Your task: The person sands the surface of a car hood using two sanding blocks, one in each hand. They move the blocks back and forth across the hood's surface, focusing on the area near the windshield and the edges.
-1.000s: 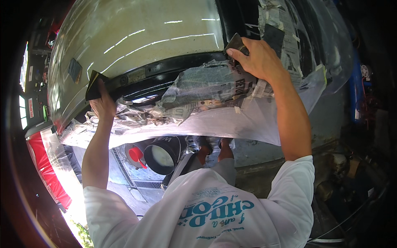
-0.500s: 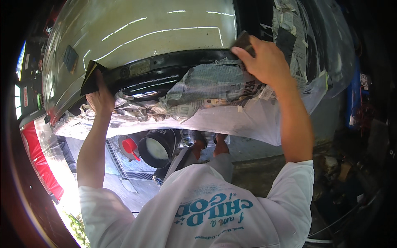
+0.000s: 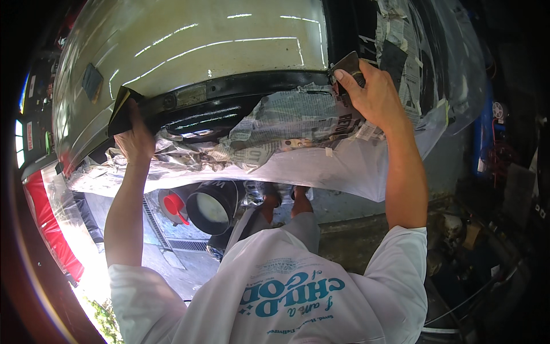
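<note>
A glossy, pale beige car panel (image 3: 229, 51) spreads across the far side, bordered in front by a black body edge (image 3: 246, 82). At the left end of that edge, my left hand (image 3: 136, 137) is closed on a folded black sheet that looks like sandpaper (image 3: 119, 110). My right hand (image 3: 375, 94) pinches a smaller dark brown piece of sandpaper (image 3: 348, 64) between thumb and fingers, by the panel's right corner. Its fingers are partly hidden behind the piece. Masking newspaper (image 3: 295, 117) covers the part below the edge.
Another dark sheet (image 3: 91, 83) lies on the panel's left side. Plastic sheeting (image 3: 321, 172) hangs along the front. Below stand a black bucket (image 3: 195, 221) with cloudy liquid and a red scoop (image 3: 173, 204). A floor drain grate (image 3: 186, 245) runs nearby; dark clutter fills the lower right.
My right hand has moved slightly right and toward me, its sandpaper now tilted flatter to view. My left hand keeps its sheet at the left end. The whole view has shifted slightly.
</note>
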Action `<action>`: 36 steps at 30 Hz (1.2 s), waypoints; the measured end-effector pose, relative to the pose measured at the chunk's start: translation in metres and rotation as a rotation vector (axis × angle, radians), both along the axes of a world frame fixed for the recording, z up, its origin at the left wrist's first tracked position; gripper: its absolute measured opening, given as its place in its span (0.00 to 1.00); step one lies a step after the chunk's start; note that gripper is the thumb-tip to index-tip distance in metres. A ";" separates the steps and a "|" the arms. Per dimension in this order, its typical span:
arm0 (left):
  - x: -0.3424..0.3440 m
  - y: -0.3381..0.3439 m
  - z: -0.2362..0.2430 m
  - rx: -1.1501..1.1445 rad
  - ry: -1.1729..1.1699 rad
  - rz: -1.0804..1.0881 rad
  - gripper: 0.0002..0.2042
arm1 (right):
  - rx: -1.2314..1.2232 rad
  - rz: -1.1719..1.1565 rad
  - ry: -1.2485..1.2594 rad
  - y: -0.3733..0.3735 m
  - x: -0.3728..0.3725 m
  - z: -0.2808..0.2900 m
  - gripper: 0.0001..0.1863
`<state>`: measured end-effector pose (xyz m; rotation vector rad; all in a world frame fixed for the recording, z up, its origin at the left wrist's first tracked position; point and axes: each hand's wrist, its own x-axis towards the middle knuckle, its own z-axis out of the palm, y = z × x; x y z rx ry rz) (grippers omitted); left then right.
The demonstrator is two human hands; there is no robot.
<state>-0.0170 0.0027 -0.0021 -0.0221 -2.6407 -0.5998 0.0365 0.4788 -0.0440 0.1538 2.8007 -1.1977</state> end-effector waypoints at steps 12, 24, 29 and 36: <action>0.003 0.003 0.000 0.015 -0.013 0.025 0.22 | 0.148 0.020 0.080 -0.020 -0.010 0.006 0.29; 0.000 0.000 0.004 -0.045 -0.040 -0.018 0.22 | 0.147 0.036 -0.062 -0.008 -0.009 0.009 0.33; 0.005 0.004 0.005 -0.002 -0.056 0.049 0.23 | 0.162 0.066 -0.114 -0.020 -0.016 0.018 0.36; 0.002 0.001 0.003 -0.028 -0.086 0.054 0.24 | 0.184 0.214 -0.351 -0.031 -0.049 0.046 0.32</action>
